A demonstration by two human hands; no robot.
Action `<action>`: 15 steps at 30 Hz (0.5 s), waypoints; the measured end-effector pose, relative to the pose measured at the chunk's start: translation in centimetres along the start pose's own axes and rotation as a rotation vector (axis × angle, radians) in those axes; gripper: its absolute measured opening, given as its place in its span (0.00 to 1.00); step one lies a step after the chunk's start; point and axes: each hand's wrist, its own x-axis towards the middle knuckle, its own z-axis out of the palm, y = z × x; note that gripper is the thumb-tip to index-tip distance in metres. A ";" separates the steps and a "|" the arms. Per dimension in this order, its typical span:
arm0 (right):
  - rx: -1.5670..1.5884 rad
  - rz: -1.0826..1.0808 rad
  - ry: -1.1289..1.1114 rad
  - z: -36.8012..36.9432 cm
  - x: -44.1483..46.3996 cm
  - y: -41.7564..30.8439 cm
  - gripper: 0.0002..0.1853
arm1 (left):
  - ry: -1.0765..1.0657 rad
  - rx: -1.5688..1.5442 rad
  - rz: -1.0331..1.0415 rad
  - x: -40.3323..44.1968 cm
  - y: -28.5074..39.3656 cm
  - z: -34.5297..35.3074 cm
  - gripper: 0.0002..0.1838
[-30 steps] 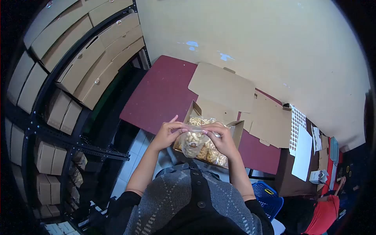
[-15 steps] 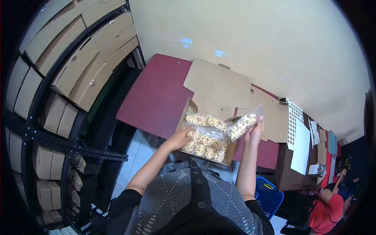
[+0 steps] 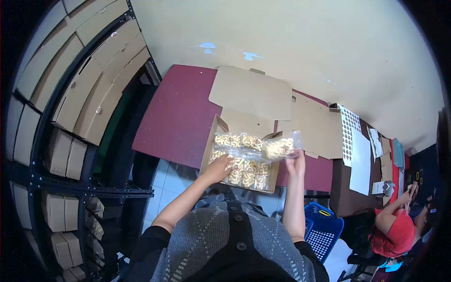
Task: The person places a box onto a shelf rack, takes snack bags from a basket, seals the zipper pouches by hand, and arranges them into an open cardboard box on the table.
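Observation:
In the head view an open cardboard box [image 3: 204, 160] holds two rows of clear bags of pale curved pieces that look like cashews. My right hand [image 3: 295, 165] grips one such clear bag [image 3: 279, 148] by its end, tilted above the box's right side. Over the front row, my left hand [image 3: 219, 169] lies with its fingers stretched on the bags at the left. A back-row bag [image 3: 228, 140] lies flat beyond it, and a front-row bag [image 3: 249, 173] shows a small label.
The box stands at the front of a dark red table [image 3: 176, 113], its lid [image 3: 251, 91] folded back toward the wall. More flat cardboard [image 3: 317, 127] and a sticker sheet [image 3: 349, 122] lie rightward. Shelves of boxes [image 3: 101, 94] stand left; a blue crate [image 3: 324, 230] and a person in red [image 3: 394, 230] are right.
The bag in my right hand has swung from steeply tilted to nearly level and come down slightly left over the box. My left hand stays on the front row, and the camera view has shifted a little.

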 end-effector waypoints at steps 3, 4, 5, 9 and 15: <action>-0.051 0.112 0.075 0.4 -0.8 2.0 0.11 | 0.135 -0.263 0.169 1.3 0.8 0.9 0.26; -0.101 0.129 0.074 -0.5 -0.2 2.9 0.11 | 0.067 -0.646 0.134 1.9 1.1 1.2 0.25; -0.152 0.146 0.071 -1.0 0.2 3.8 0.11 | -0.004 -1.027 0.093 2.3 1.4 1.3 0.24; -0.214 0.121 -0.049 -1.0 -0.1 5.1 0.13 | 0.147 -1.408 -0.133 2.7 0.3 1.9 0.23; -0.675 0.074 -0.124 -0.1 -0.1 9.1 0.13 | 0.313 -1.051 -0.060 2.8 -1.8 1.6 0.36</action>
